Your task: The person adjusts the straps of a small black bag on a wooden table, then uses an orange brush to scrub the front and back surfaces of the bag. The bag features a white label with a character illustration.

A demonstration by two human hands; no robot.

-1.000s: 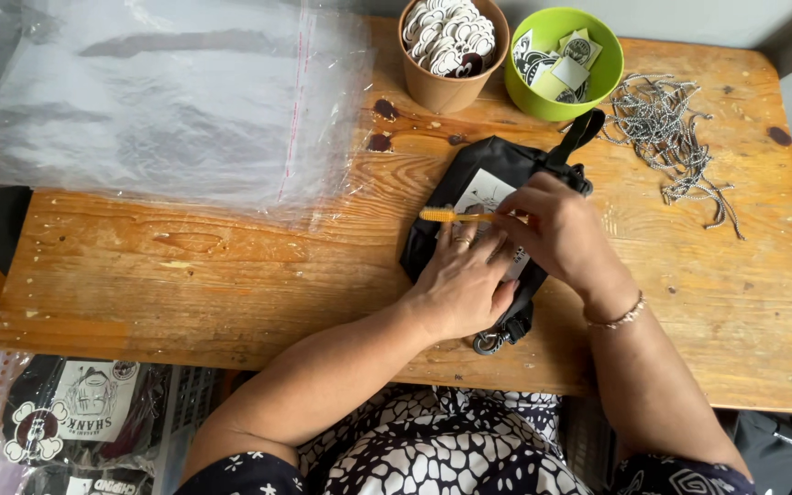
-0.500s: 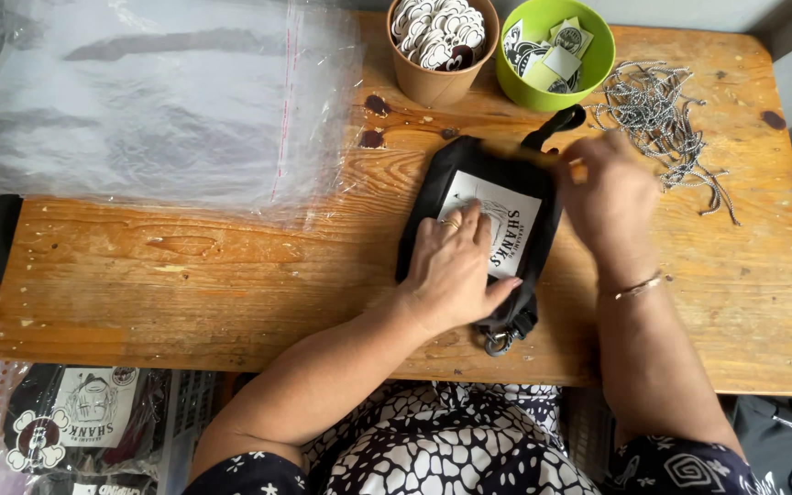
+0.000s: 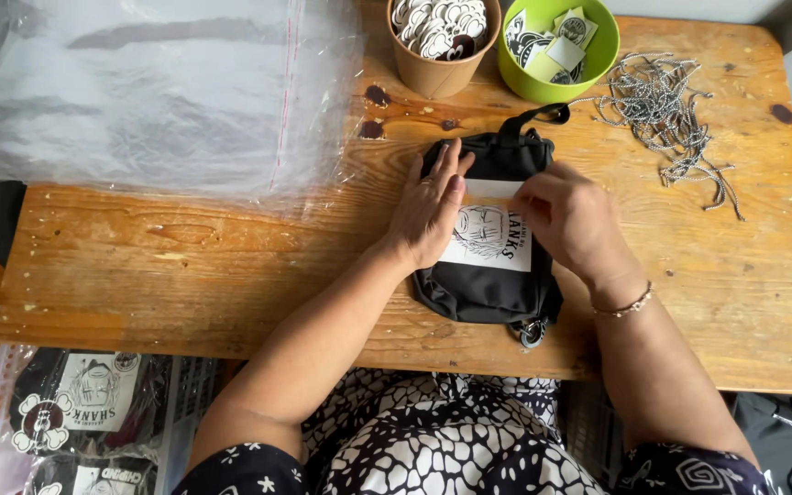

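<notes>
Pouch [image 3: 492, 275] lies flat mid-bench [image 3: 185, 275]; your left hand [image 3: 428, 211] presses open on it, your right hand [image 3: 570, 220] seems to pinch the card [image 3: 492, 238]. Keep it square, smooth outward.

This looks like a small home packing workshop, run off one worn wooden table [image 3: 185, 275]. A stack of clear plastic sleeves [image 3: 158, 92] fills the upper left, while a paper cup of badges [image 3: 442, 41], a green bowl of stickers [image 3: 556, 50] and a heap of ball chains [image 3: 666, 115] line the top edge. Bagged black pouches [image 3: 75, 412] sit in a crate at lower left.
</notes>
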